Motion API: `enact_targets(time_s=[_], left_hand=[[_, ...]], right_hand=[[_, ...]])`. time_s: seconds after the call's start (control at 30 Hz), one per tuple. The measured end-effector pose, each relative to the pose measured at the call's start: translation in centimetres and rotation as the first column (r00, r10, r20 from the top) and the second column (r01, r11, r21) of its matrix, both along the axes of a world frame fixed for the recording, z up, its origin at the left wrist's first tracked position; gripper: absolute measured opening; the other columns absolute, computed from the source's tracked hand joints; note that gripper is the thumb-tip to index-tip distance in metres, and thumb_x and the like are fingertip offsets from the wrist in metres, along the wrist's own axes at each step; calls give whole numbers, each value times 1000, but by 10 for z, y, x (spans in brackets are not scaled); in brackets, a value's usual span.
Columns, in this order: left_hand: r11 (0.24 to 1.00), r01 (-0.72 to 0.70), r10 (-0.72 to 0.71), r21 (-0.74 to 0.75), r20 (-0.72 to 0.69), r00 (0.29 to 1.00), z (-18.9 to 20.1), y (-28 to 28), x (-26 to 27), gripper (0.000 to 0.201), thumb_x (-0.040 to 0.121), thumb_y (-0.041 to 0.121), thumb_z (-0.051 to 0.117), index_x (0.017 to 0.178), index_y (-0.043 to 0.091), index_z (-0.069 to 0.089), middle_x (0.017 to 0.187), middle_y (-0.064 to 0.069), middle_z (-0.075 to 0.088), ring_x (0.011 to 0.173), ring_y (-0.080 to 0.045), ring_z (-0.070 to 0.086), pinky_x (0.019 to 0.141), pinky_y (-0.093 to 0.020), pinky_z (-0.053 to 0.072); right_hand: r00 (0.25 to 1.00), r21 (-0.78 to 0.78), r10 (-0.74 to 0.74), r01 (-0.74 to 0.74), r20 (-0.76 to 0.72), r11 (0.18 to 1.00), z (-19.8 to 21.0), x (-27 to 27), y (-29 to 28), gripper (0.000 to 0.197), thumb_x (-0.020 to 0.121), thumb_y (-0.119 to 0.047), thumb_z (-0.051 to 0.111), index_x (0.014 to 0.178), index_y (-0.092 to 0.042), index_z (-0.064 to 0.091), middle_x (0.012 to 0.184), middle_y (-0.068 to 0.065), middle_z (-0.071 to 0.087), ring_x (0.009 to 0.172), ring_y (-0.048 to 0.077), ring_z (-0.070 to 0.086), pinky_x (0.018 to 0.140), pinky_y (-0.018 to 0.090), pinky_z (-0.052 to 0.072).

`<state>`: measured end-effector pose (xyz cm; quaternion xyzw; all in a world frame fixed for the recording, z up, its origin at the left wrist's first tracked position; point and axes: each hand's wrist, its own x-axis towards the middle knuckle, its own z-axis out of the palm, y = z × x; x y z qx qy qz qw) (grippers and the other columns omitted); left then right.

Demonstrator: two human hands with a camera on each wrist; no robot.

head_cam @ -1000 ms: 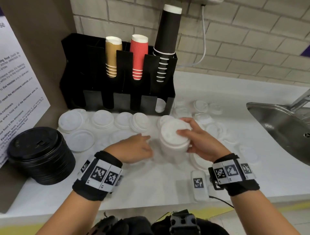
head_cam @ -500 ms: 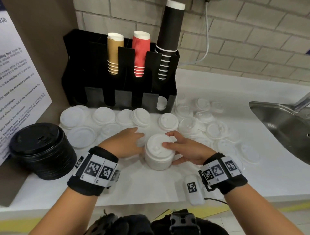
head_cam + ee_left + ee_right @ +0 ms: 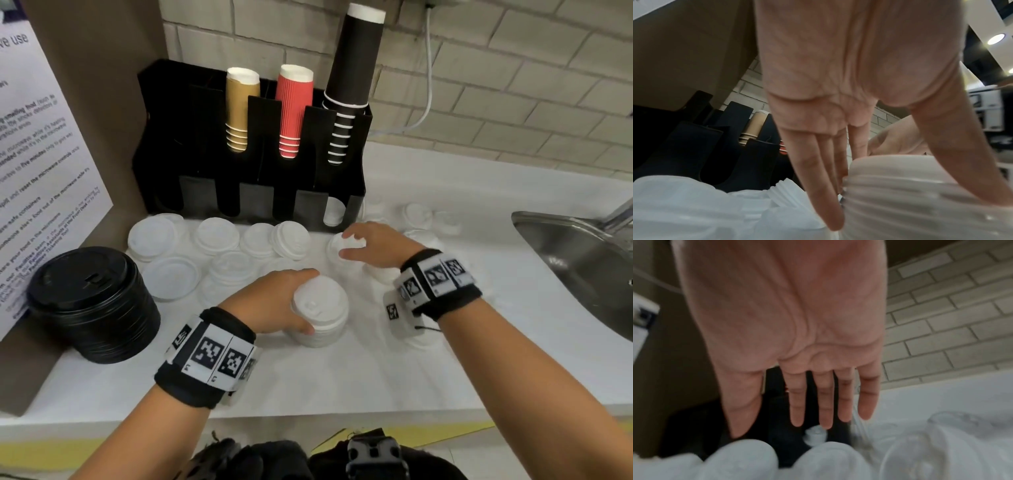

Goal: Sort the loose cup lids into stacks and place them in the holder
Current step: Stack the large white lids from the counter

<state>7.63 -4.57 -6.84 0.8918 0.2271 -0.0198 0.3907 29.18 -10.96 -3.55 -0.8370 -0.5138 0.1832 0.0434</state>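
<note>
**Lids: steady the stack, add one more**

Lids [image 3: 219, 236] lie loose across the white counter [image 3: 342, 377], most of them in front of the black holder [image 3: 171, 144], more off to its right toward the sink [image 3: 582, 260]. The holder's upper slots carry tan, red and black cups [image 3: 352, 68]; one lower slot at the right end shows white inside, the others look dark. A black lid pile [image 3: 92, 301] sits at the counter's left end.

Nearer the person stands a white stack [image 3: 320, 315] of nested lids. The left hand [image 3: 270, 305] wraps its side, fingers behind and thumb in front, bracing it upright. The right hand [image 3: 376, 246] reaches over a single lid [image 3: 346, 245] near the holder's right end; its fingers are straight and spread in the wrist view, holding nothing, thumb and forefinger bracketing the rim.

To do this step well, I would judge:
- pinch that lid by its rim, not the dome, so it lifts flat;
- check its size matches the stack before nesting;
- keep the left hand low on the stack so pressing down doesn't tip it;
- seat the lid squarely, since a skewed one could jam in the slot.
</note>
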Motion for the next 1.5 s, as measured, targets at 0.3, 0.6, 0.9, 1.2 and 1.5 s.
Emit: enact_targets(time_s=[0.3, 0.6, 0.9, 1.2, 1.5], left_hand=[[999, 13, -12, 31, -17, 1000, 0, -1, 3, 72, 73, 25, 82, 135, 26, 46, 128, 5, 56, 118, -17, 51, 101, -40, 44], [1000, 1, -1, 27, -21, 1000, -6, 2, 2, 82, 72, 29, 83, 142, 31, 40, 136, 8, 51, 123, -13, 47, 103, -31, 40], [1000, 2, -1, 30, -40, 999, -5, 4, 5, 84, 69, 29, 85, 141, 30, 42, 138, 9, 51, 126, -15, 47, 106, -37, 40], [999, -9, 12, 44, -63, 998, -9, 7, 4, 91, 68, 34, 84, 145, 34, 36, 134, 10, 41, 121, -15, 47, 104, -34, 40], [998, -25, 25, 65, -8, 1000, -8, 5, 9, 83, 66, 29, 84, 138, 37, 44, 124, 10, 49, 114, -16, 52, 100, -38, 44]], right_hand=[[953, -352, 222, -139, 205, 926, -20, 17, 41, 78, 81, -28, 74, 146, -36, 30, 135, 14, 35, 124, 35, 43, 99, 41, 42], [998, -74, 56, -56, 0, 996, 40, 46, 37, 74, 75, -33, 77, 137, -46, 37, 117, -4, 43, 104, 20, 47, 87, 31, 37], [993, -292, 101, -78, 66, 953, -22, 38, 52, 81, 82, -37, 72, 150, -29, 27, 151, 6, 38, 135, 27, 40, 108, 33, 31], [998, -175, 58, -53, 27, 983, -16, 40, 46, 62, 85, -40, 62, 139, -37, 32, 129, 7, 50, 111, 29, 53, 91, 36, 43], [842, 328, 144, 40, -519, 944, 10, 1, -19, 47, 84, -20, 72, 122, -34, 48, 111, -5, 57, 95, 8, 59, 80, 13, 48]])
